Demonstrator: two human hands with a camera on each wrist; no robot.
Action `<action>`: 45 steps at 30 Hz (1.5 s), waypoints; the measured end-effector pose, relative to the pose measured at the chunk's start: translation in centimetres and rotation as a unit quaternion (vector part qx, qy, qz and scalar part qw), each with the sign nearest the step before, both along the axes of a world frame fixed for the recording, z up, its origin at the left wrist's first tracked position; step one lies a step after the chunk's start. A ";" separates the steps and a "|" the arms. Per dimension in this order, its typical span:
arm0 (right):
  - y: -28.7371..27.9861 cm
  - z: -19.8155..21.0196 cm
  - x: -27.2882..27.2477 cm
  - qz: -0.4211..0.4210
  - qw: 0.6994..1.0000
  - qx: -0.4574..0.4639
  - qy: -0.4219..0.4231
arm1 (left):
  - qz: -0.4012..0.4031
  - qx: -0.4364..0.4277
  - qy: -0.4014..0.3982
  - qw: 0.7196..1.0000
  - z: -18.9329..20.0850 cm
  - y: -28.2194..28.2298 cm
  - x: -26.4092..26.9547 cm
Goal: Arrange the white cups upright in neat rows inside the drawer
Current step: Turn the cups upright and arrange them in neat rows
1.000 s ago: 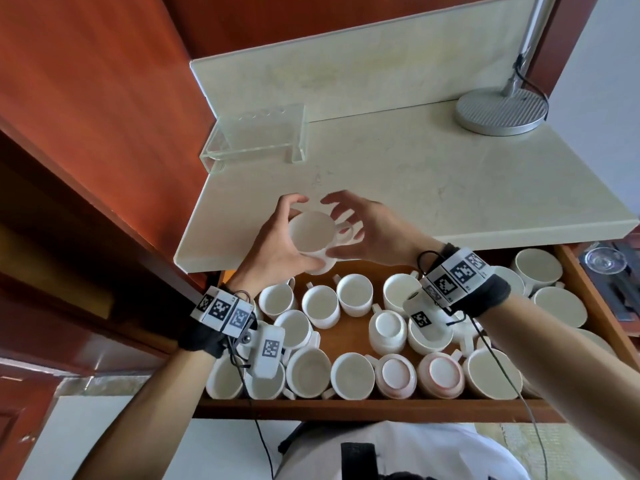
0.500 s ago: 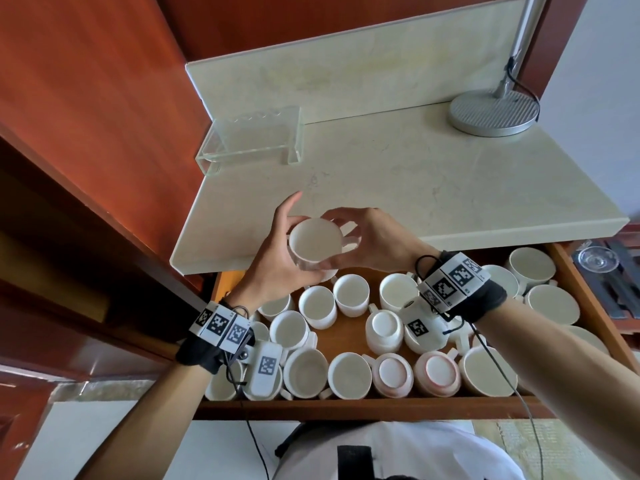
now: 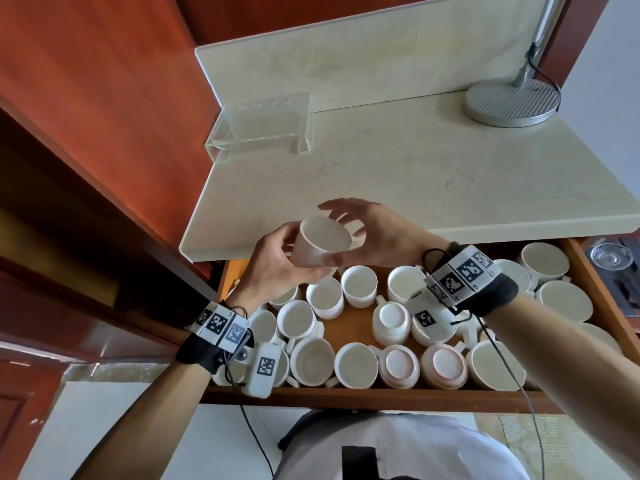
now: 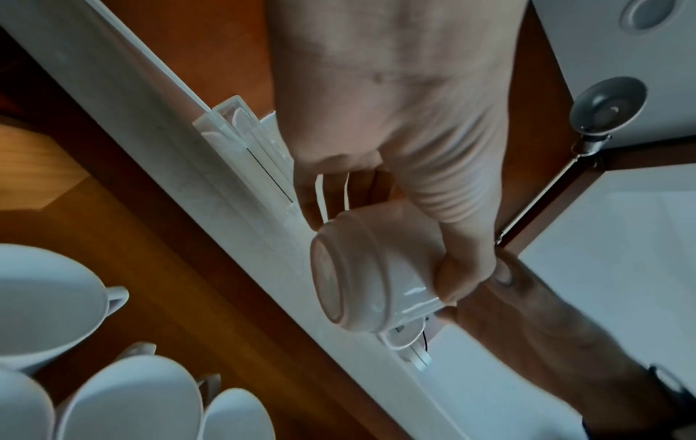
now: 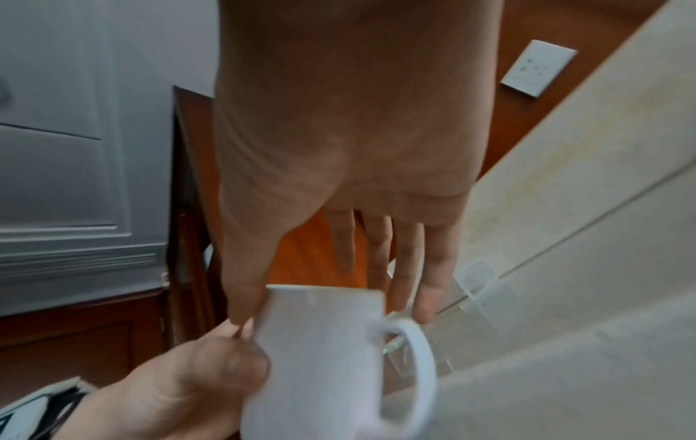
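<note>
My left hand (image 3: 277,261) grips a white cup (image 3: 320,242) by its side, thumb on the wall, above the back of the open wooden drawer (image 3: 346,398). The cup is tilted, mouth up and towards my right hand (image 3: 377,237), whose straight, spread fingers touch the rim near the handle. From the left wrist, the cup (image 4: 361,279) shows its base. The right wrist view has the cup (image 5: 320,342) with its handle to the right. The drawer holds many white cups: several stand upright (image 3: 358,285), and three lie upside down (image 3: 391,320).
A pale stone countertop (image 3: 415,174) overhangs the drawer's back. It carries a clear acrylic stand (image 3: 263,123) and a round metal lamp base (image 3: 512,102). Red-brown wood panelling stands at the left. A glass (image 3: 611,256) sits beyond the drawer's right wall.
The cup has tipped from facing me to mouth up and rightwards. My right fingers have uncurled from the handle and spread over the rim. My left hand keeps its hold.
</note>
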State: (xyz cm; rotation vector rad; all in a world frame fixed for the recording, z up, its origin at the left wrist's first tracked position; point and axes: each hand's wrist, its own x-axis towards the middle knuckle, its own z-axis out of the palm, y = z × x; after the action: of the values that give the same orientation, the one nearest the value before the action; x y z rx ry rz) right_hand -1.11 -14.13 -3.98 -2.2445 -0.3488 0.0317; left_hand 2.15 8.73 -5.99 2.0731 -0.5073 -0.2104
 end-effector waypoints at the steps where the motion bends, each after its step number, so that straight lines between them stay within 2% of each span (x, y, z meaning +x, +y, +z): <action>1: 0.1 0.1 0.0 0.011 0.999 -0.033 -0.009 | -0.008 0.006 0.003 1.000 -0.2 -0.2 -0.3; 3: 0.4 0.2 -0.3 0.029 0.996 -0.083 -0.006 | -0.025 0.015 0.004 1.000 -0.8 -0.5 -0.7; 8: 0.4 -0.6 -1.4 0.024 0.992 -0.126 0.013 | -0.059 0.016 0.054 0.997 -3.1 -0.8 -0.8; 13: 1.4 -3.2 -2.7 0.051 0.978 -0.199 0.017 | -0.130 0.108 0.065 0.983 -5.4 -0.8 -0.9; 18: 1.5 -6.8 -2.4 0.091 0.955 -0.281 0.033 | -0.203 0.291 0.030 0.934 -7.4 1.2 0.5; 24: 2.1 -9.5 -2.0 0.136 0.932 -0.331 0.054 | -0.247 0.390 0.063 0.885 -9.3 2.3 1.6; 39: 4.7 -11.9 -1.4 0.230 0.868 -0.438 0.039 | -0.222 0.458 0.110 0.854 -10.0 2.1 2.3; 45: 4.2 -12.3 -1.1 0.233 0.885 -0.399 0.056 | -0.221 0.462 0.119 0.851 -10.2 1.7 2.3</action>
State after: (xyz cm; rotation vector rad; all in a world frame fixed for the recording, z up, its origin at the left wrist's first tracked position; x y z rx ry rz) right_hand -2.19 -9.96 -16.30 -2.8787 -0.9400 0.6676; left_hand 4.47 10.42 -16.16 2.7502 -0.8290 -1.1664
